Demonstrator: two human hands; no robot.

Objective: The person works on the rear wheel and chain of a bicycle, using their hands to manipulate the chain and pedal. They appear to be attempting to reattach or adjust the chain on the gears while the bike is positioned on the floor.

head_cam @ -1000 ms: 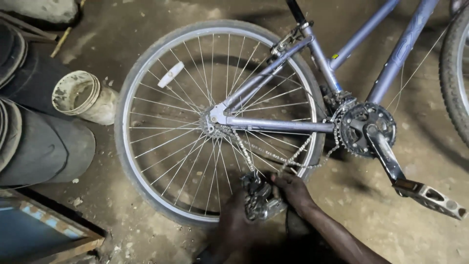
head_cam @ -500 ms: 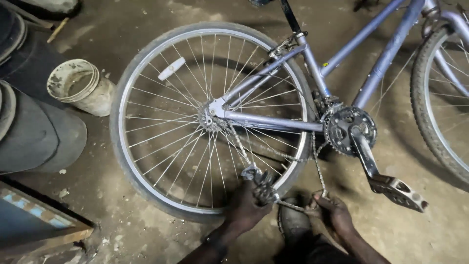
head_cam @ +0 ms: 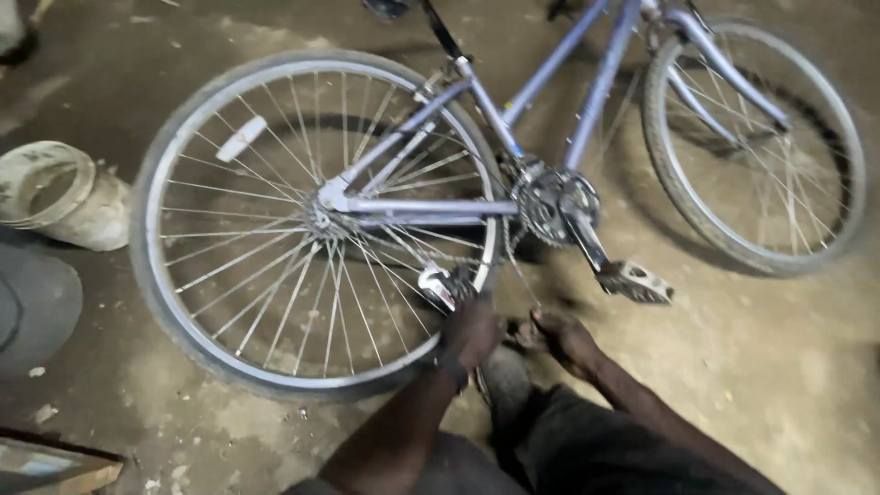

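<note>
Two bare hands work low at the near side of a bicycle (head_cam: 550, 82) that lies on a dirty concrete floor (head_cam: 779, 367). The frame is pale blue-purple, and its tubes run from the middle of the scene up toward the far right.

The rear wheel (head_cam: 183, 302) fills the left and centre, its rim and spokes catching the light, with a white reflector (head_cam: 241, 138) clipped among the far spokes. The front wheel (head_cam: 848, 174) lies at the far right.

The left hand (head_cam: 470, 335) sits at the near right edge of the rear wheel, fingers curled round the derailleur (head_cam: 440, 286), a small silver and dark part just inside the rim. It seems closed on that part, though the picture is blurred there.

The right hand (head_cam: 561, 337) lies just to the right of the left, close to the floor, fingers bent inward. Whether it pinches anything I cannot tell. A thin chain (head_cam: 520, 270) hangs slack from the chainring (head_cam: 547, 206) down toward it.

A crank runs from the chainring to a grey pedal (head_cam: 634, 282), just beyond the right hand.

At the far left, a grimy pale bucket (head_cam: 69, 197) lies on its side. A dark rounded shape (head_cam: 37, 307) sits nearer, below it.
</note>
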